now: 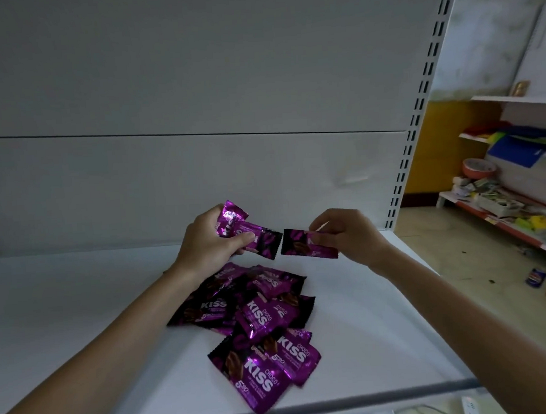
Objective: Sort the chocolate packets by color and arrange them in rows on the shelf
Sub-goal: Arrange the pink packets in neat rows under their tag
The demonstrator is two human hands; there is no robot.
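My left fingers (242, 239) grip a small stack of purple packets (231, 223) at 11 o'clock above the loose pile (256, 320) on the shelf (79, 298). My right fingers (323, 233) pinch one more packet (299, 244) at 1 o'clock. I should square its edges to the stack before laying a row.

body: left hand (210, 242) | right hand (350, 237) | both forearms bare to the frame edge

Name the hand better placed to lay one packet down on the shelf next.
Probably the right hand: it pinches a single packet over bare shelf. The left hand grips a bunch of packets and would have to separate one.
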